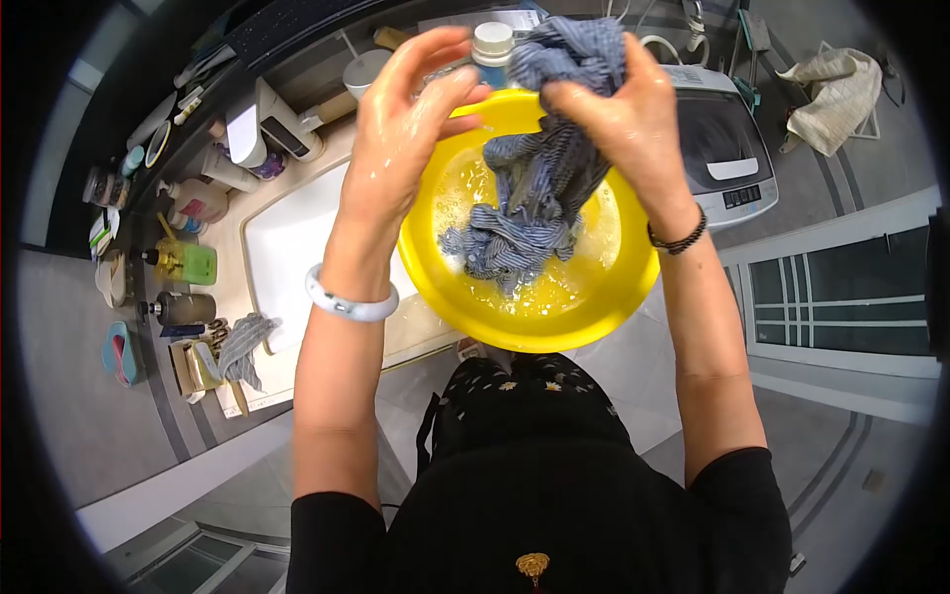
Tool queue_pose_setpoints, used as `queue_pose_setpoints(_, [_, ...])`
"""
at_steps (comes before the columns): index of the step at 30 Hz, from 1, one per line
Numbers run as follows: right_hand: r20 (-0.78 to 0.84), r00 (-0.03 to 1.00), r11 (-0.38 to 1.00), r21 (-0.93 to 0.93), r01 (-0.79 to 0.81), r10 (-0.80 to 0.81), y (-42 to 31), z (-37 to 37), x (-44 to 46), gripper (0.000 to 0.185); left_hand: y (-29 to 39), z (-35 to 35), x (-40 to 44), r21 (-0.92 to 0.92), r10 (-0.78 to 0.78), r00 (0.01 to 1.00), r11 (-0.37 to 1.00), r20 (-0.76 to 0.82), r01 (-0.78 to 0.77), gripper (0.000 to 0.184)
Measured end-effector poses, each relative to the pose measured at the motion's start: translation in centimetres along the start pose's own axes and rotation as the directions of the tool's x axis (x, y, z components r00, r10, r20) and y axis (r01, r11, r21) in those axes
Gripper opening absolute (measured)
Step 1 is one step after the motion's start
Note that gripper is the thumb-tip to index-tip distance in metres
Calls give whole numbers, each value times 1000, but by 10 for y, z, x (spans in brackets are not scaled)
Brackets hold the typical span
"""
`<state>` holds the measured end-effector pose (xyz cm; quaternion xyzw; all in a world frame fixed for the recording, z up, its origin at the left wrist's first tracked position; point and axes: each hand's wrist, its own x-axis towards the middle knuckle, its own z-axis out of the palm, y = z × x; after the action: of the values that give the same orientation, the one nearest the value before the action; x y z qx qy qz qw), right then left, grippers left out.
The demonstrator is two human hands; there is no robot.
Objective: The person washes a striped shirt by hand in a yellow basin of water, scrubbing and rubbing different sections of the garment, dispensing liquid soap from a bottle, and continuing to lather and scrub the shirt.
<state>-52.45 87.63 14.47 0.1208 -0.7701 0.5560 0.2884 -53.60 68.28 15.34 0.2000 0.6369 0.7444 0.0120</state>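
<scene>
A wet blue-grey striped cloth [539,188] hangs from my right hand [633,114], whose fingers are wrapped round its bunched upper end. Its lower part rests in the soapy water of a yellow basin [445,297]. My left hand [411,114] is raised over the basin's left rim, wet, with its fingers apart and nothing in them. Close to those fingertips stands a bottle with a white cap [493,42], just behind the basin. How the cloth is folded inside my right hand is hidden.
To the left lies a white sink [297,238] set in a counter. Pump bottles, among them a green soap bottle [193,262], line the wall. A grey rag [245,348] hangs at the counter's corner. On the right is a washing machine [722,148].
</scene>
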Motion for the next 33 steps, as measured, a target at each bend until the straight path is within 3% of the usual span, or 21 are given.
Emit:
queue_pose_setpoints(1, [-19,999,996,78,-39,40,-6,-4,4,28,-16,-10,-3,-3,0,1000,1000,-9,0,43])
queue_pose_setpoints(3, [7,998,988,136,-67,67,-16,-9,10,21,-59,-26,-10,282,-191,981,940,-32,192,43])
queue_pose_setpoints(6, [15,989,966,209,-150,150,-77,-3,16,33,-100,11,-38,290,-273,945,933,183,213,50])
queue_pose_setpoints(7, [-31,999,980,200,-21,28,-71,-3,19,32,-103,21,-43,306,-282,931,930,232,205,51])
queue_pose_setpoints(9, [-56,998,985,168,42,-33,-65,-17,30,31,-104,22,-38,359,-185,962,928,200,103,38])
queue_pose_setpoints(10, [-166,985,986,-162,28,-56,-54,-34,32,26,-104,16,-31,422,-219,965,896,147,139,31])
queue_pose_setpoints(11, [-209,973,978,-201,58,-100,-45,-47,34,28,-102,8,-26,484,-248,964,857,92,174,25])
queue_pose_setpoints(12, [-239,965,974,-220,53,-107,-39,-61,36,29,-90,-2,-24,391,-128,991,915,44,101,16])
queue_pose_setpoints(15, [-278,954,971,-236,45,-112,-25,-83,32,31,-78,-24,-5,329,-218,975,925,43,192,15])
queue_pose_setpoints(17, [-273,961,990,-119,-71,36,-33,-65,26,30,-77,4,-6,229,-199,967,960,162,159,17])
queue_pose_setpoints(18, [-246,969,995,-100,-21,-4,-27,-59,27,31,-85,30,-10,139,-145,972,983,184,120,23])
queue_pose_setpoints(19, [-189,980,992,114,-46,67,-57,-40,23,29,-99,51,-15,139,-141,972,983,190,116,23])
queue_pose_setpoints(21, [-189,982,999,-20,-28,24,-62,-34,21,27,-123,79,-24,454,35,982,883,185,-117,36])
queue_pose_setpoints(22, [-186,982,999,-21,-27,23,-64,-36,23,27,-130,76,-26,453,36,983,884,182,-116,36])
queue_pose_setpoints(24, [-218,975,998,21,52,-46,-70,-47,29,24,-138,62,-27,732,60,989,668,132,-138,27])
queue_pose_setpoints(25, [-293,956,1000,-3,-26,24,-71,-58,34,22,-135,49,-26,811,-111,985,584,131,-42,23])
queue_pose_setpoints(26, [-285,958,1000,13,19,-14,-74,-70,36,21,-131,30,-24,879,-277,954,475,114,33,20])
queue_pose_setpoints(28, [-291,956,998,25,57,-47,-80,-78,35,21,-141,-3,-30,904,-298,952,421,63,72,12])
queue_pose_setpoints(30, [-279,960,963,266,42,35,-85,-72,31,22,-135,-4,-30,864,-258,962,500,86,57,13])
queue_pose_setpoints(31, [-280,959,963,265,42,35,-81,-71,31,22,-121,-2,-29,816,-211,973,576,92,47,15])
queue_pose_setpoints(33, [-186,981,988,151,-20,49,-70,-68,34,25,-100,35,-29,471,27,985,876,170,-105,19])
